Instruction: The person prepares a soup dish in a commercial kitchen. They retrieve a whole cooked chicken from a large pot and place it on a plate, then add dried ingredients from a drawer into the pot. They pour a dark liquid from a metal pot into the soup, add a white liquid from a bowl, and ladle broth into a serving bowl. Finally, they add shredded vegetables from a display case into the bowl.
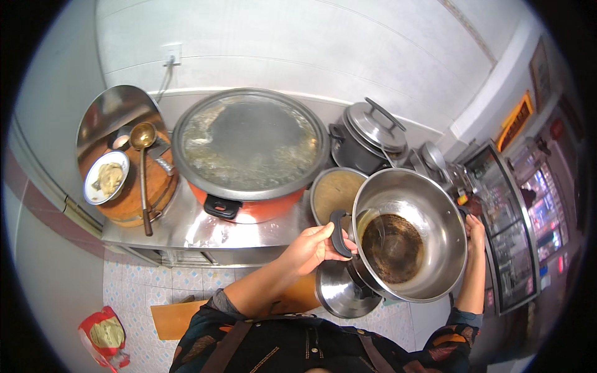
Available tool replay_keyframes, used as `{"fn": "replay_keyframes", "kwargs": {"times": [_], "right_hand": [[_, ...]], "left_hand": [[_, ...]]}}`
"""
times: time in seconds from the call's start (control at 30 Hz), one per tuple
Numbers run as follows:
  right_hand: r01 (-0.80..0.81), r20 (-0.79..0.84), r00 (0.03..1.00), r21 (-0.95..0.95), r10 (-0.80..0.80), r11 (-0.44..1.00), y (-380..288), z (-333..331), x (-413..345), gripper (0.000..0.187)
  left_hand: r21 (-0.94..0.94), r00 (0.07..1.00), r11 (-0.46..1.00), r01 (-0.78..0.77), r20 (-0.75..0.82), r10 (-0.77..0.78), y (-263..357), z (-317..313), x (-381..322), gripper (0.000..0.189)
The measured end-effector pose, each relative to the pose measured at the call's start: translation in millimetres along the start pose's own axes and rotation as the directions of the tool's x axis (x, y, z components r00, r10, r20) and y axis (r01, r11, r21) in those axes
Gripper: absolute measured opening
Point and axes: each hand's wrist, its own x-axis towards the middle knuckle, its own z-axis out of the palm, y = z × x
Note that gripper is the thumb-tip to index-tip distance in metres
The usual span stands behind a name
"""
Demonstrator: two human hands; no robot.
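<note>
Between my two hands is a stainless steel pot (436,242), tilted so that its inside faces me. A dark brown, scorched-looking patch covers its bottom. My left hand (315,247) grips the black side handle (339,235), thumb on top and fingers beneath. On the far side, my right hand (475,231) holds the opposite handle, which is mostly hidden behind the rim. A round vessel of tan contents (336,193) stands just beyond the pot's left rim. Below the pot, a shiny round metal lid or pan (347,291) is partly covered.
A wide orange electric pan (261,207) holds steaming liquid on the steel counter (275,238). Left of it, a wooden chopping board (140,196) carries a ladle (143,177), a cleaver (161,156) and a bowl of food (108,179). A lidded dark pot (357,144) stands at the back.
</note>
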Motion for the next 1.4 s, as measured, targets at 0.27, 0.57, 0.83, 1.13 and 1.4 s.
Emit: {"fn": "replay_keyframes", "kwargs": {"times": [0.27,0.57,0.83,1.13,1.4], "right_hand": [[-0.125,-0.201,0.968,0.138,0.152,0.982,80.9,-99.4,-42.9,0.012],[-0.176,-0.305,0.920,0.242,0.247,0.954,170.9,-240.3,-59.0,0.010],[-0.183,-0.431,0.861,0.234,0.270,0.955,211.6,-305.8,-67.1,0.015],[-0.254,-0.471,0.809,0.260,0.352,0.932,228.3,-306.2,-69.1,0.004],[-0.275,-0.351,0.848,0.349,0.397,0.896,270.3,-317.6,36.2,0.006]], "left_hand": [[0.074,0.976,0.973,0.217,-0.011,-0.217,-76.8,28.4,36.8,0.036],[0.147,0.912,0.902,0.405,-0.133,-0.388,-212.2,66.3,112.8,0.034],[0.121,0.842,0.840,0.529,-0.200,-0.502,-277.6,67.0,161.8,0.035],[0.194,0.833,0.812,0.550,-0.194,-0.518,-275.6,51.9,216.2,0.033],[0.217,0.876,0.863,0.456,-0.278,-0.393,-286.5,47.6,292.0,0.027]]}}
